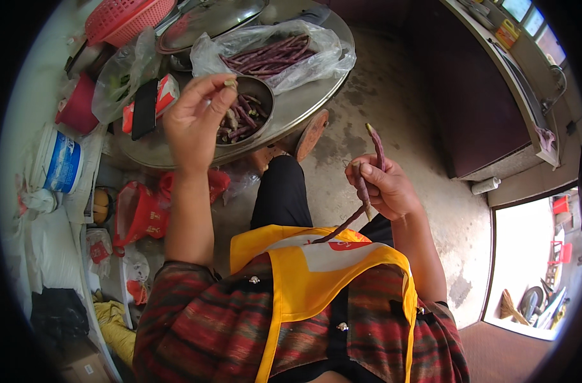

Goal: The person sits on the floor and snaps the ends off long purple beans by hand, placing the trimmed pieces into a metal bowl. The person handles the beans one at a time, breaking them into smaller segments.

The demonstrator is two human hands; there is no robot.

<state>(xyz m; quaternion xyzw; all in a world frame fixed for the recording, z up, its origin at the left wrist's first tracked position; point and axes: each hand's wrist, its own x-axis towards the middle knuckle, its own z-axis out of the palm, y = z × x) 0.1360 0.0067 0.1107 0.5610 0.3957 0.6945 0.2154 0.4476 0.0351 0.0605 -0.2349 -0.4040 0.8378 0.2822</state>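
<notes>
My left hand (195, 122) is raised over the near-left rim of a round metal bowl (270, 112), pinching a small pale-green bean piece (230, 84) between thumb and fingertips. Short pieces of purple long bean (244, 117) lie inside the bowl, partly hidden by that hand. In front of my lap, my right hand (391, 184) grips purple long beans (362, 189); one end points up and a longer stretch hangs toward my apron. Behind the bowl, whole purple long beans (271, 57) lie in an opened clear plastic bag (331, 55).
The round table (315, 103) also carries a black phone (145, 109), a glass lid (214, 16) and a pink basket (128, 21). A round wooden stool seat (312, 135) stands by its edge. Red bags (140, 210) sit lower left; a dark counter (477, 95) runs along the right.
</notes>
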